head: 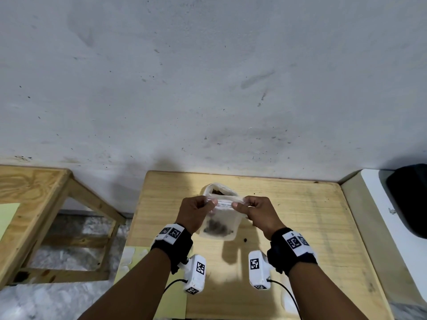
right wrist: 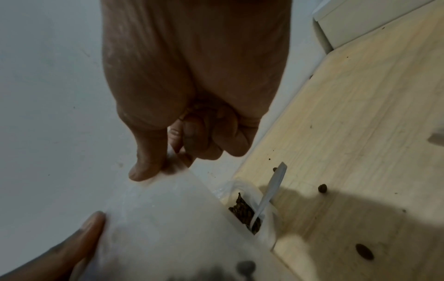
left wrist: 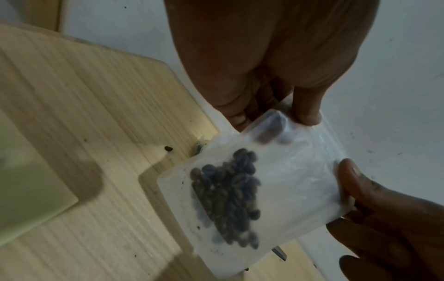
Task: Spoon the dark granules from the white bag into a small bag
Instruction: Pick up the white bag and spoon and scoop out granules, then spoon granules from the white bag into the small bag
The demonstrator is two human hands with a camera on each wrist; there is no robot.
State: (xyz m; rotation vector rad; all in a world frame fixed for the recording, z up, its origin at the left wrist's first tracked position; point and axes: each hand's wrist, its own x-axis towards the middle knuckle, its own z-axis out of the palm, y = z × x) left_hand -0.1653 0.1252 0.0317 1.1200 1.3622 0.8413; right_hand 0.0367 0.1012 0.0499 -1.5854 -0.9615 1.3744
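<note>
Centrally, a pale wooden surface point(head: 288, 227) stood against a scuffed grey wall point(head: 208, 77), with stray granules point(right wrist: 322, 188) lying loose on it. A dark object point(head: 409, 199) at the right edge was cut off. Both hands, left hand point(head: 194, 213) and right hand point(head: 258, 213), pinched the top corners of the small bag point(head: 221, 218), raised above the surface and holding granules. Behind it stood the white bag point(head: 219, 189), open, granules and a spoon point(right wrist: 271, 192) inside.
</note>
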